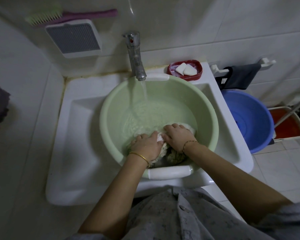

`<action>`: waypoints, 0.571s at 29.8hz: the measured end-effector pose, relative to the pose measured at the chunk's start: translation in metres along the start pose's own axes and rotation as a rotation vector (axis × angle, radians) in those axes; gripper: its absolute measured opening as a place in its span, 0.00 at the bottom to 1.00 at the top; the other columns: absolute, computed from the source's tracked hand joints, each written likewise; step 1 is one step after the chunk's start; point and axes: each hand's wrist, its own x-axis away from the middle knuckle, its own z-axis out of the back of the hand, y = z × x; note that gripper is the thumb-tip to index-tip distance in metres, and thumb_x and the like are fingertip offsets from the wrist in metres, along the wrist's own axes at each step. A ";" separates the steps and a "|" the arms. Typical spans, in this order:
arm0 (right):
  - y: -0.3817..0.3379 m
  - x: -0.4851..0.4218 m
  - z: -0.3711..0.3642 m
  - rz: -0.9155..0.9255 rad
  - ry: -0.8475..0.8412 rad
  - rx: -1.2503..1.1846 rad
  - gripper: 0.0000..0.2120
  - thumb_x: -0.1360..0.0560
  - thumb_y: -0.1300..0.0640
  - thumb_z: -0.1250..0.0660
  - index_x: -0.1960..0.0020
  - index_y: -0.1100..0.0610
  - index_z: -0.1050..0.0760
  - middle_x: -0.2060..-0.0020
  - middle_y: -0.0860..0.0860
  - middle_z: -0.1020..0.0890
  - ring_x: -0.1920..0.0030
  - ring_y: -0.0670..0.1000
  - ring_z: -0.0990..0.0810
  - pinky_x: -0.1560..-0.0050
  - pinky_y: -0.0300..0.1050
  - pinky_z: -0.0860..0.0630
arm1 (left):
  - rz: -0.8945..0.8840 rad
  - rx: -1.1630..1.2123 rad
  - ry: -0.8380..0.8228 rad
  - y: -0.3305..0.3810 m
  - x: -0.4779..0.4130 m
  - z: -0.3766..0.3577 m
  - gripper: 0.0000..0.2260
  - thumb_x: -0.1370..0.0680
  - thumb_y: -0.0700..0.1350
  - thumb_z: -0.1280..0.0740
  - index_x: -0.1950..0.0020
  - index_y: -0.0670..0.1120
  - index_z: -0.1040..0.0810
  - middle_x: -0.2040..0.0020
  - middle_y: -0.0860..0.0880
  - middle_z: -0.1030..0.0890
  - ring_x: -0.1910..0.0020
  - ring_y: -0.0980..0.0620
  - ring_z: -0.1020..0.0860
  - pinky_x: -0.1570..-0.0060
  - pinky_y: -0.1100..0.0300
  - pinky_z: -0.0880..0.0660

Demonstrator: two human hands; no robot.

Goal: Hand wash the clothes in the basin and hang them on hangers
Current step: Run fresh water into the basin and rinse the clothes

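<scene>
Green basin [111, 108] sits in the white sink [73, 132] at frame centre, white grips at its far and near rims. Tap [135, 56] above the far rim, running; the stream falls into the water in the basin's upper middle. Wet clothes [173, 155], pale and bunched, lie in the lower right part of the basin, partly under water.

Left hand [145, 144]: fingers curled down into the bunched fabric, gripping it; gold bangle at the wrist. Right hand [177, 135]: just beside the left, knuckles up, fingers curled over the same bundle, holding it; thin bracelet at the wrist. A white fold of cloth shows between the two hands.

Red soap dish [197, 75] with two white soap pieces on the sink's upper right corner. Blue bucket [260, 135] at right, on the floor. Comb [45, 16] at upper left.
</scene>
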 end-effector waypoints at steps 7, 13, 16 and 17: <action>0.001 0.000 0.000 0.000 -0.002 -0.003 0.21 0.20 0.46 0.46 0.33 0.56 0.32 0.38 0.57 0.27 0.38 0.58 0.29 0.39 0.51 0.32 | -0.002 -0.014 -0.006 0.001 0.000 0.000 0.24 0.19 0.57 0.50 0.23 0.53 0.46 0.28 0.39 0.36 0.30 0.39 0.38 0.33 0.47 0.41; 0.002 -0.001 -0.001 0.001 -0.004 -0.002 0.21 0.20 0.46 0.46 0.32 0.56 0.32 0.38 0.57 0.26 0.38 0.59 0.28 0.39 0.50 0.32 | -0.001 -0.035 0.005 0.000 0.000 -0.001 0.24 0.19 0.57 0.50 0.24 0.53 0.45 0.29 0.39 0.35 0.30 0.39 0.37 0.33 0.47 0.40; 0.002 -0.001 -0.002 0.002 -0.008 -0.002 0.21 0.20 0.46 0.46 0.32 0.57 0.33 0.38 0.57 0.27 0.38 0.59 0.29 0.39 0.50 0.32 | 0.003 -0.039 0.009 0.001 -0.001 -0.001 0.24 0.19 0.57 0.50 0.24 0.53 0.45 0.29 0.39 0.35 0.31 0.39 0.37 0.33 0.48 0.40; 0.002 -0.001 -0.002 0.005 -0.010 0.000 0.21 0.20 0.46 0.46 0.32 0.57 0.33 0.38 0.57 0.27 0.38 0.59 0.29 0.39 0.50 0.32 | 0.004 -0.038 0.009 0.001 -0.001 -0.001 0.24 0.19 0.57 0.50 0.24 0.53 0.45 0.29 0.39 0.35 0.31 0.39 0.37 0.33 0.48 0.40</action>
